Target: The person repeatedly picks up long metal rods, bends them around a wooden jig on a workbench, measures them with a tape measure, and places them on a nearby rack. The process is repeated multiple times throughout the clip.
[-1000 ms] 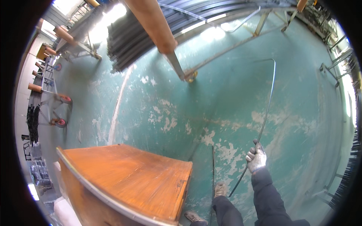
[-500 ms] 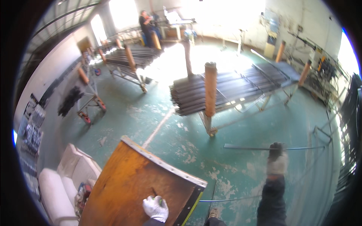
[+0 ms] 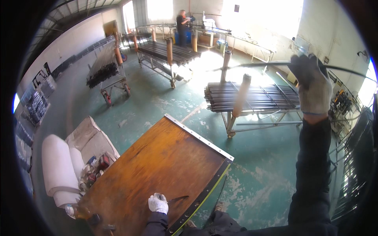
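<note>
My right hand [image 3: 311, 82], in a grey-white glove with dark fingers, is raised at the right. Its fingers are closed around a long thin dark metal strip [image 3: 267, 64], which runs across the view past the hand on both sides. My left hand [image 3: 158, 203], in a white glove, is closed low over the worn orange-brown tabletop [image 3: 157, 153]. A knife-like tool with a thin dark blade [image 3: 179, 199] sticks out of it to the right. The tool's handle is hidden in the fist.
A rack of dark metal bars [image 3: 252, 96] with orange-brown posts stands ahead. More loaded racks [image 3: 165, 53] are at the far left. White rolls [image 3: 61, 165] and clutter lie left of the table. A person [image 3: 182, 29] stands at the back. Dark strips [image 3: 350, 169] hang at the right.
My right hand has risen from near the floor to upper right, lifting the metal strip. My left hand stays over the tabletop; the blade now points right. The view has shifted.
</note>
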The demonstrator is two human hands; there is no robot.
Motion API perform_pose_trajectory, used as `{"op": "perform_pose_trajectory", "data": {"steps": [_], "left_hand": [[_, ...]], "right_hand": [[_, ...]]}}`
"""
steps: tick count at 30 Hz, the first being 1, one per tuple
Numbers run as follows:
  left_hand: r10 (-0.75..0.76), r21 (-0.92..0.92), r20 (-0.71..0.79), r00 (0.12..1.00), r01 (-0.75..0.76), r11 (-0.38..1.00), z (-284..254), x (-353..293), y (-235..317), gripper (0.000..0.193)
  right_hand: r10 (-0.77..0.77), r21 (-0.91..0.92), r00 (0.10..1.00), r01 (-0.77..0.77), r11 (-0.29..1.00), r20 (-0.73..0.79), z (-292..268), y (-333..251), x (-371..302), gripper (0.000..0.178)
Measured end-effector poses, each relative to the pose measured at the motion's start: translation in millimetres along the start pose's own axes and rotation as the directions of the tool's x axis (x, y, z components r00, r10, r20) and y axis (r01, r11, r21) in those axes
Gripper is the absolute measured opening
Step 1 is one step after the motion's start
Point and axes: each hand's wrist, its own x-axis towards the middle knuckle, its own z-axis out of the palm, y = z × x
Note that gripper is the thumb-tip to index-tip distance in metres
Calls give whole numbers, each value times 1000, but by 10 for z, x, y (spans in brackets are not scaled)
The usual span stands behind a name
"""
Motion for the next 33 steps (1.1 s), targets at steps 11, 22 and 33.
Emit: {"op": "perform_pose_trajectory", "data": {"steps": [11, 22, 33], "left_hand": [[-213, 205, -78, 974, 225, 953, -958, -837, -719, 33], [-588, 187, -69, 806, 590, 786, -1398, -1782, -934, 43], [-946, -766, 172, 274, 642, 47, -1743, -2437, -544, 39]], "right_hand": [[-565, -380, 629, 776, 504, 534, 1935, -381, 844, 36], [10, 742, 744, -666, -82, 668, 3965, -47, -785, 33], [535, -190, -113, -977, 92, 838, 3183, 218, -5685, 24]]}}
